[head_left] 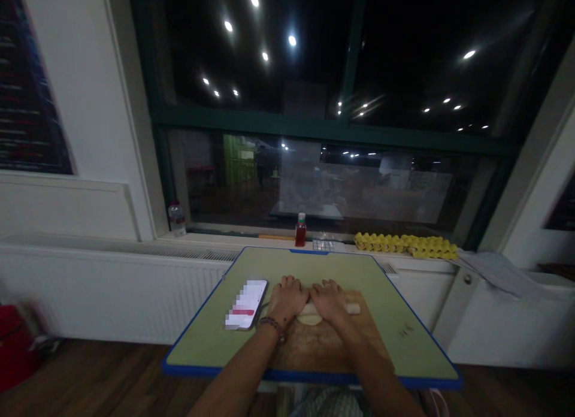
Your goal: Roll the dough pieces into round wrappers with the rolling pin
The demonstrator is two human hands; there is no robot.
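Note:
A pale wooden rolling pin (354, 309) lies crosswise over a small flat piece of dough (309, 320). My left hand (290, 298) curls over the pin's left part, with a beaded bracelet on its wrist. Beside it, almost touching at the thumbs, my right hand (329, 298) grips the pin further right. The pin's right end sticks out past that hand, while the left end is hidden. Only the dough's near edge shows below the pin. Under everything lies a brown wooden board (327, 350), with light, flour-like marks on it.
The board rests on a green table (408, 339) with a blue edge. A lit phone (247, 303) lies left of my hands. On the windowsill stand a red bottle (300, 231), a clear bottle (176, 218) and yellow egg trays (404, 245). A white radiator (112, 291) is behind.

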